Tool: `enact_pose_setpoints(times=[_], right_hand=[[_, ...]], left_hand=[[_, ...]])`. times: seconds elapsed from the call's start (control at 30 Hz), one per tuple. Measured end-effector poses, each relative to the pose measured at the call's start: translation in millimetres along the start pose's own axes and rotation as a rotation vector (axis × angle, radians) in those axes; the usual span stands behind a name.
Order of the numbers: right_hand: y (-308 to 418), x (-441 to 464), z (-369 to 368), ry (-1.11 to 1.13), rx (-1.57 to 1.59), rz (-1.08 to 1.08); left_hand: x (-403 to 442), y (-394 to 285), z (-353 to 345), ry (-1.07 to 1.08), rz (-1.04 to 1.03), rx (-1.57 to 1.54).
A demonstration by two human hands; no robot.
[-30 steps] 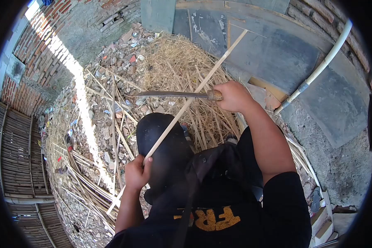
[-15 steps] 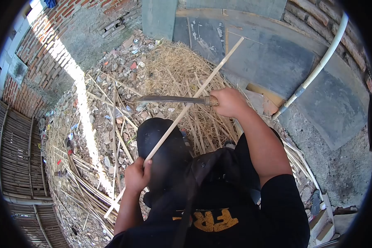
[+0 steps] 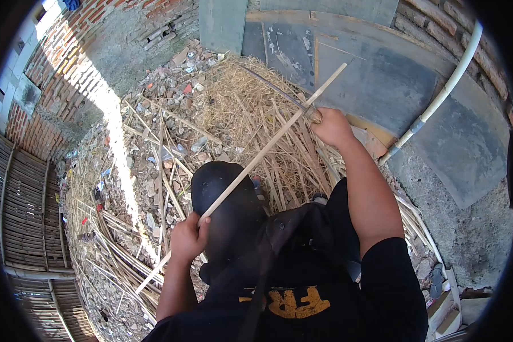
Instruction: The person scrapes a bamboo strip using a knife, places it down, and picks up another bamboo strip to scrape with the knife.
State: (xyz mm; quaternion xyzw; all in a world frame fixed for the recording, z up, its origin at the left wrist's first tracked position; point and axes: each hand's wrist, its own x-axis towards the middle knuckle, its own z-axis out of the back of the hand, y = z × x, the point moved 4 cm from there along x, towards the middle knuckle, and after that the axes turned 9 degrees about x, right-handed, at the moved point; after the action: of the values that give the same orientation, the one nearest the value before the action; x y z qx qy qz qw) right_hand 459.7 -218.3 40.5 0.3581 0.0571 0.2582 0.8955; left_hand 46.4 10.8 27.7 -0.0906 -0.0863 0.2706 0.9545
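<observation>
One pale strip [image 3: 256,162], clamped in the left hand [image 3: 187,240], slants forward-right, crossing the knife [image 3: 274,86] the right hand [image 3: 333,127] grips.

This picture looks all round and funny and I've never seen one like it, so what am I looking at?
There's no robot here, just a person's two bare hands. One camera on the person's head looks forward and down. The left hand holds a long pale stick. The right hand holds a knife by its handle, and the knife crosses the stick near its far end. On the ground lie straw, loose sticks and bits of stone.
</observation>
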Motion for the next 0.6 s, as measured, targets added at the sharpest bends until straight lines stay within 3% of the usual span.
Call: enact_pose_setpoints(times=[0.2,0.3,0.43,0.6], right_hand=[[37,-25,12,0.238,-0.054,0.246],[9,-10,8,0.146,0.065,0.311],[-24,10,32,-0.215,0.100,-0.019],[-84,25,34,-0.365,0.365,-0.138]], left_hand=[[-3,2,-4,-0.048,-0.011,-0.059],[-5,4,-2,-0.003,0.028,-0.033],[-6,12,-2,0.076,0.080,-0.063],[-10,28,2,0.078,0.114,-0.128]])
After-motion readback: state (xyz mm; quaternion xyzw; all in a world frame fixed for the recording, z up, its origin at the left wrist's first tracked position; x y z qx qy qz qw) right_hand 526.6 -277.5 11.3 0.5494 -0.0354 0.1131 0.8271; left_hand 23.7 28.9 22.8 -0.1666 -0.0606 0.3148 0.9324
